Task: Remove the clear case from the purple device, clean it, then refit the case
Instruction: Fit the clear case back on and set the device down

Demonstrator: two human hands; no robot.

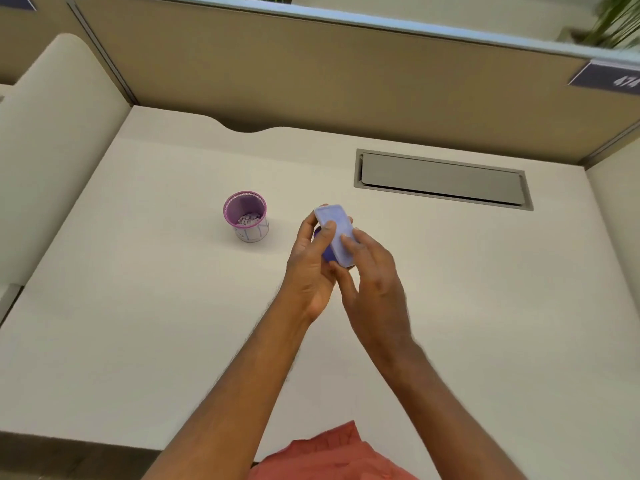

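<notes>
Both my hands hold the purple device above the middle of the desk. It is a small flat rectangle, pale lilac on the face turned up, with a darker purple edge showing at its lower left. My left hand grips it from the left, thumb across its upper face. My right hand grips it from the right, fingers on its lower face. I cannot tell whether the clear case is still on it.
A purple mesh cup with small pale items inside stands on the white desk, left of my hands. A grey cable hatch is set into the desk at the back right. Beige partition walls enclose the back and sides.
</notes>
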